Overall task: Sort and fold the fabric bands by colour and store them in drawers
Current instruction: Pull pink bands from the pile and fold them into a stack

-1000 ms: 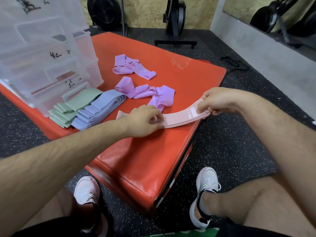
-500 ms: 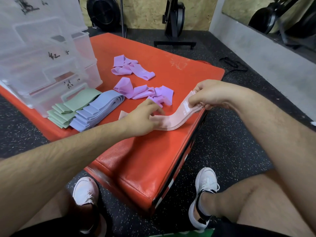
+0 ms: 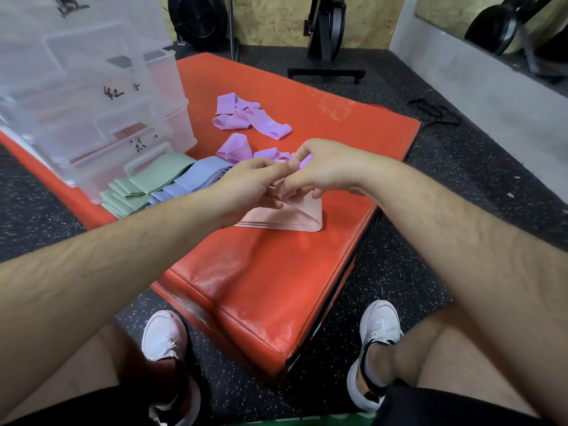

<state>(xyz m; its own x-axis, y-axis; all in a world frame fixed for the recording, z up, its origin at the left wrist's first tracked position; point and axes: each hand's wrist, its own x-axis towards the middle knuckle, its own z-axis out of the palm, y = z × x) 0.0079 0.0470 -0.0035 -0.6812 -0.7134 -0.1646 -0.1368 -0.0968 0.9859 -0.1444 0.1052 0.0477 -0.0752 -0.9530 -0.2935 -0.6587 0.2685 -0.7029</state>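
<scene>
Light is even and fairly bright, coming from overhead, and leaves a soft sheen on the red mat (image 3: 246,290). Shadows are faint. The wide lens bends and stretches the edges. The clear drawers (image 3: 92,118) look slightly blurred.

left hand (image 3: 246,187), right hand (image 3: 321,170): fingers touching

- Drawer unit (image 3: 92,118) is blocking the mat's (image 3: 246,287) left.
- Green stack (image 3: 138,186), blue stack (image 3: 190,179) are crowding its front.
- Purple bands (image 3: 249,118) are littering the middle.
- Nearer than the pink band (image 3: 292,216), mat is lying bare.
</scene>
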